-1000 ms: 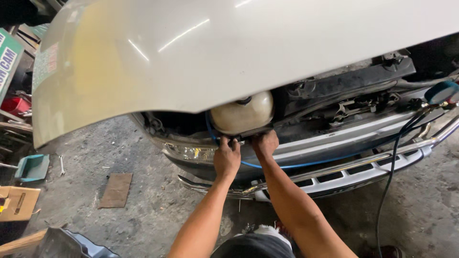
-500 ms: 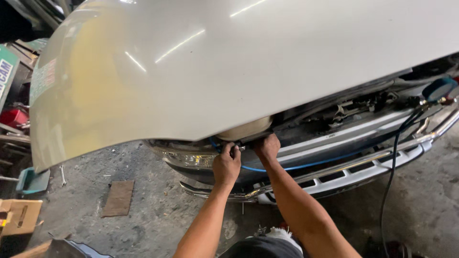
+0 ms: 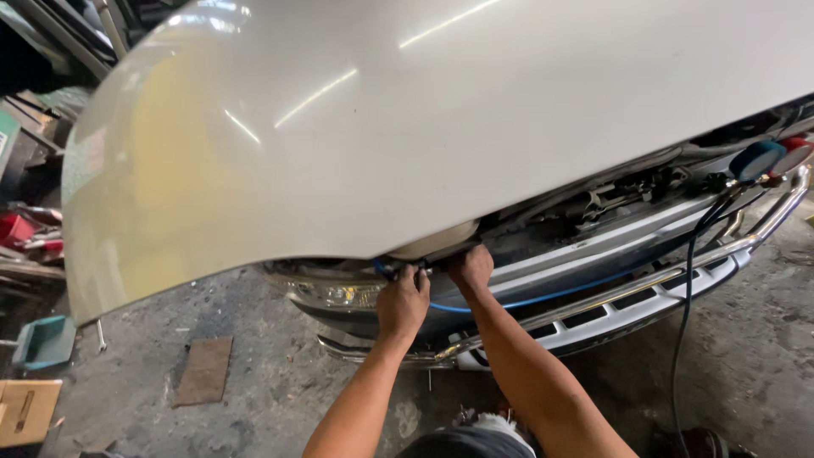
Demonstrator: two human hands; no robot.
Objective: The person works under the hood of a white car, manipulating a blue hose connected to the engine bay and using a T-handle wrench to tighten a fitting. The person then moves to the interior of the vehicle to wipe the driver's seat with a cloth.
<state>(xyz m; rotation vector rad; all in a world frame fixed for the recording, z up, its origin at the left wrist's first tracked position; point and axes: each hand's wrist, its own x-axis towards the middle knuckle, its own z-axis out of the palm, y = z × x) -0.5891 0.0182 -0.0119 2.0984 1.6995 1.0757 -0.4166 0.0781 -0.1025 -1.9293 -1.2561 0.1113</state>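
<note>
A raised white car hood (image 3: 441, 119) fills the upper view and covers most of the engine bay. Both of my hands reach under its front edge, by a pale plastic tank (image 3: 437, 244) that shows only as a sliver. My left hand (image 3: 402, 301) is curled around something dark at the bay's front lip, near a headlight (image 3: 335, 294). My right hand (image 3: 469, 270) rests just right of it, fingers tucked under the hood and hidden. A blue hose (image 3: 543, 298) runs along the front panel below my hands.
A chrome bumper bar (image 3: 678, 270) crosses the car's front. Blue and red gauge dials (image 3: 757, 159) hang at the right, with a dark hose (image 3: 682, 322) dropping to the floor. On the concrete at left lie a flat brown board (image 3: 203, 371), a teal tray (image 3: 42, 341) and a cardboard box (image 3: 25, 411).
The view has tilted so the hood covers more of the engine bay and almost all of the pale tank. Both hands stay at the same spot under the hood's edge.
</note>
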